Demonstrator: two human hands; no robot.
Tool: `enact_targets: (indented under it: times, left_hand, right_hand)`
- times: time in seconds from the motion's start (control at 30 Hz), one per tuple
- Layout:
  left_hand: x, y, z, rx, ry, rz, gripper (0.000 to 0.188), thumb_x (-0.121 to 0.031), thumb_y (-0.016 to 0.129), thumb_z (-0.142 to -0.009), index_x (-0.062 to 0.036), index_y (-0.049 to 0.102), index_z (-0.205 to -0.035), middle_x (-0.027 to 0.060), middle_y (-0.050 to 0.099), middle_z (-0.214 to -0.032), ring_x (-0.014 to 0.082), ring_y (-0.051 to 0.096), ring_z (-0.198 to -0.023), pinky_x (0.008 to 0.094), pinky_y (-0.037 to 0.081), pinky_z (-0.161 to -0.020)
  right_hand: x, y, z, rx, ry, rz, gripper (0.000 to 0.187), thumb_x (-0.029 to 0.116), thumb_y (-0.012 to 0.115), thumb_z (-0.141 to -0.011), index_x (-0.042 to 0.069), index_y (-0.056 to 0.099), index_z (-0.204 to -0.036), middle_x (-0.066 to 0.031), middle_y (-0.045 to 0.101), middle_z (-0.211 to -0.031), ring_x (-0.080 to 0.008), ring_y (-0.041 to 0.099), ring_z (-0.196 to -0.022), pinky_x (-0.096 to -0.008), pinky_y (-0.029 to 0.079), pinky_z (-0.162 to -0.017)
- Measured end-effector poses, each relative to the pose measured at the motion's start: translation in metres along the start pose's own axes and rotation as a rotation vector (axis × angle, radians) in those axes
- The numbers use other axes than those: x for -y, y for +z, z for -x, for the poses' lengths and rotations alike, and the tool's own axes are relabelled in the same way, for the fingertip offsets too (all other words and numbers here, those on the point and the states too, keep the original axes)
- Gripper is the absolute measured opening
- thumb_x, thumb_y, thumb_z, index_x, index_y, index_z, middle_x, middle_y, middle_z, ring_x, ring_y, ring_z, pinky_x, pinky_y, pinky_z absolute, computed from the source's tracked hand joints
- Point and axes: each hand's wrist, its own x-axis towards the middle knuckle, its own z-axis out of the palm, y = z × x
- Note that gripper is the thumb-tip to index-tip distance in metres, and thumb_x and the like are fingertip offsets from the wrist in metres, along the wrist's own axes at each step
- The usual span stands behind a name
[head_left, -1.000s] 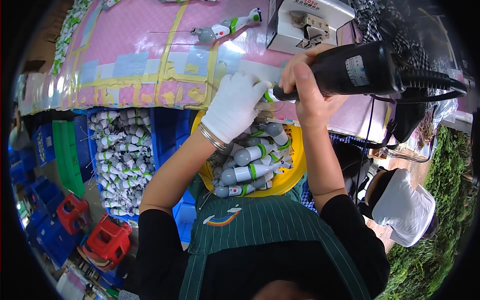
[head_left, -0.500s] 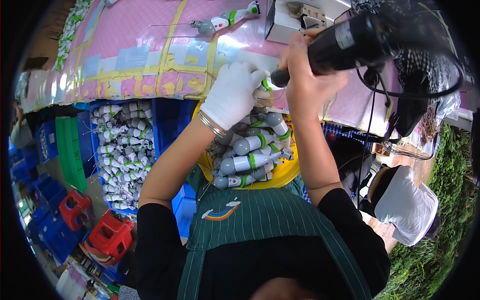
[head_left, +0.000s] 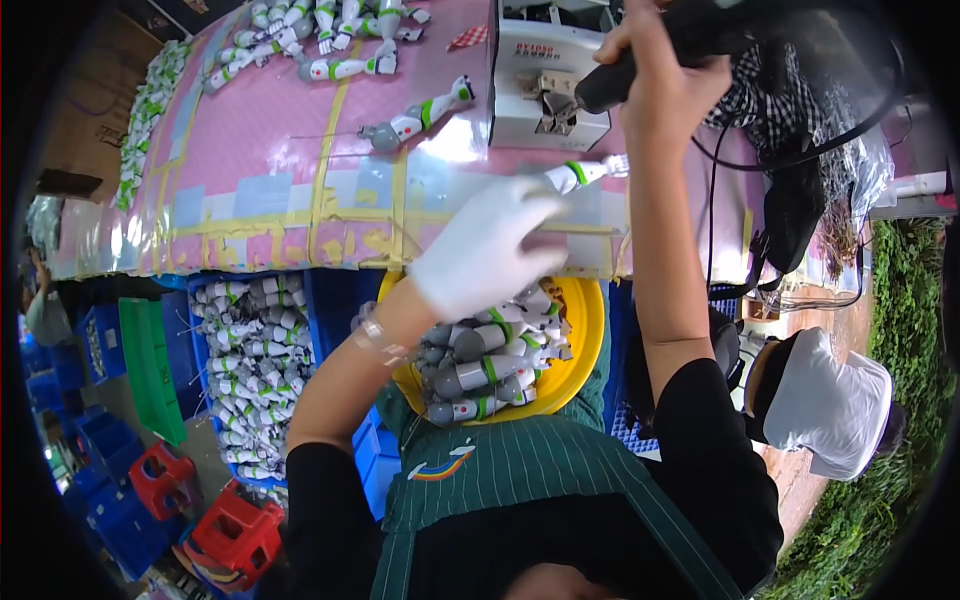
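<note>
A yellow basin of toy limbs sits below the gloved left hand, whose grip I cannot tell through the blur. A white-and-green limb extends beyond its fingers. Farther up and right, the right hand wraps a black driver, nose near a boxy machine.

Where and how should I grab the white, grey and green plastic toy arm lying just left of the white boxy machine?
Probably pinch that toy arm around its middle, by the green band, from your side of the pink-covered table: it lies slantwise, a thin wire runs left from its grey end, and the machine stands to its right.
</note>
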Motion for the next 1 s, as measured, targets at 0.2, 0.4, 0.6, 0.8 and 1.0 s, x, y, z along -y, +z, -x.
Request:
enact_targets:
  times: [0.2, 0.4, 0.6, 0.8, 1.0]
  left_hand:
    - [0.042, 0.059, -0.063, 0.027, -0.081, -0.525, 0.028, -0.026, 0.074, -0.077, -0.0099, 0.062, -0.097, 0.0095, 0.061, -0.089, 0.031, 0.061, -0.088, 0.0423, 0.048, -0.076]
    - [0.046, 0.016, -0.006, -0.046, -0.137, -0.324, 0.032, -0.019, 0.075, -0.072, -0.0083, 0.062, -0.1, 0.0103, 0.06, -0.089, 0.0322, 0.058, -0.086, 0.0438, 0.046, -0.076]
    - [0.04, 0.005, 0.034, -0.129, -0.16, -0.311, 0.037, -0.017, 0.074, -0.073, -0.0064, 0.063, -0.106, 0.0119, 0.06, -0.091, 0.0344, 0.057, -0.09, 0.0452, 0.045, -0.078]
    - [0.04, 0.005, 0.034, -0.067, -0.217, -0.32, 0.039, -0.017, 0.075, -0.074, -0.0065, 0.063, -0.109, 0.0128, 0.06, -0.097, 0.0344, 0.056, -0.095, 0.0447, 0.046, -0.082]
    - [0.042, 0.007, 0.034, -0.069, -0.21, -0.3, 0.037, -0.017, 0.075, -0.074, -0.0055, 0.063, -0.107, 0.0139, 0.059, -0.096, 0.0354, 0.056, -0.094, 0.0456, 0.045, -0.081]
  right_hand:
    - [-0.026, 0.004, 0.007, 0.126, -0.077, -0.018, 0.011, -0.001, 0.068, -0.086, -0.002, 0.057, -0.088, -0.0053, 0.058, -0.061, -0.0129, 0.057, -0.05, -0.026, 0.047, -0.052]
    - [-0.004, 0.006, 0.013, 0.122, 0.15, 0.121, 0.014, 0.002, 0.069, -0.086, -0.003, 0.057, -0.091, -0.0038, 0.057, -0.064, -0.0105, 0.054, -0.047, -0.0245, 0.043, -0.047]
    - [-0.003, -0.005, 0.05, 0.239, 0.193, -0.012, 0.018, 0.003, 0.066, -0.087, -0.004, 0.056, -0.1, -0.0075, 0.055, -0.059, -0.0163, 0.055, -0.047, -0.0303, 0.047, -0.05]
    - [0.002, 0.001, 0.073, 0.233, 0.252, -0.051, 0.018, 0.003, 0.066, -0.087, -0.003, 0.055, -0.101, -0.0076, 0.056, -0.06, -0.0161, 0.055, -0.047, -0.0301, 0.047, -0.05]
    - [-0.003, 0.0, 0.085, 0.244, 0.28, 0.017, 0.018, -0.001, 0.065, -0.086, -0.003, 0.054, -0.1, -0.0077, 0.057, -0.063, -0.0158, 0.055, -0.048, -0.0305, 0.047, -0.05]
